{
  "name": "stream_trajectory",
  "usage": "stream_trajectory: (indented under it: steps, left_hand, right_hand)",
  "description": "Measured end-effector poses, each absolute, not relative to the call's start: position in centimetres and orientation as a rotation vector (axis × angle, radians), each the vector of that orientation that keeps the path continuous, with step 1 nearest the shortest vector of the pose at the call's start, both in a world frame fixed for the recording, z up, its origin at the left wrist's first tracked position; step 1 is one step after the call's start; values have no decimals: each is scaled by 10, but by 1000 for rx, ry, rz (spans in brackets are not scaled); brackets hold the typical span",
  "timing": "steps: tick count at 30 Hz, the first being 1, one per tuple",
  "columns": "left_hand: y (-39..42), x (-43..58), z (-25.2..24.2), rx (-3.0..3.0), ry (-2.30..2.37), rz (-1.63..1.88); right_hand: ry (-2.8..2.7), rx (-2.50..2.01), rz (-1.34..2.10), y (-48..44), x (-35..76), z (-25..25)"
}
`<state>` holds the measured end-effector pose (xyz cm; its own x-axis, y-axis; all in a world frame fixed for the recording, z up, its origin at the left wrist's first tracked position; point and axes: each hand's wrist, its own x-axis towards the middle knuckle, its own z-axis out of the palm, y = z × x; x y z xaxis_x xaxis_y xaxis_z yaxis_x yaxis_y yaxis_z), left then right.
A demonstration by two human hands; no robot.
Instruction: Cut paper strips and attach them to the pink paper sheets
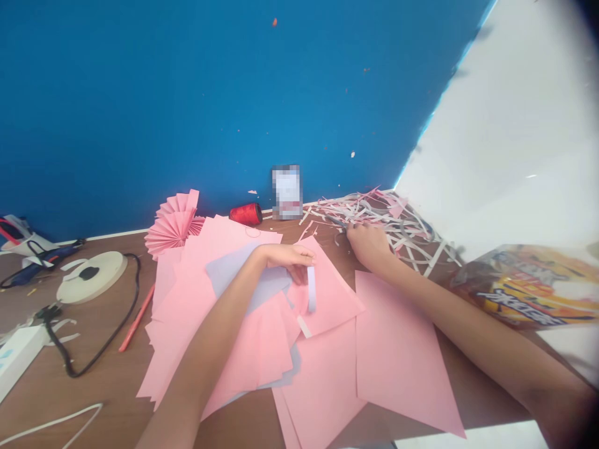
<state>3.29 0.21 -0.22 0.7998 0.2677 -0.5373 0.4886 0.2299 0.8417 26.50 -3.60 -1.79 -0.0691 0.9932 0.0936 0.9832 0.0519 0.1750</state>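
Observation:
My left hand (291, 257) rests over a spread of pink paper sheets (322, 374) on the brown table (70, 399). Its fingers are pinched on a narrow white paper strip (311, 289) that hangs down. My right hand (367, 243) reaches to the back of the table. It lies at the near edge of a heap of white and pink paper strips (393, 218), with its fingers curled and what they hold hidden. A folded pink paper fan (175, 224) stands at the back left of the sheets.
A red thread spool (246, 214) and a small card (286, 192) stand by the blue wall. At left are a red pencil (137, 318), a round white disc (91, 277) with a black cable (100, 349), and a glue gun (28, 249). A printed bag (524, 284) lies at right.

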Motion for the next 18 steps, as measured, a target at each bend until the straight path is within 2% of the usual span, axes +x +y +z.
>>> stream_trajectory:
  steps: [7,13,18]
  left_hand:
    - [6,31,-12,1355,682,-137]
    - [4,33,-8,1331,732,-107]
    - [6,31,-10,1301,717,-90]
  right_hand:
    - [2550,1979,629,-38,259,-15]
    - [2939,1649,250,-40,245,-33]
    - [2953,1680,276,-43,244,-44]
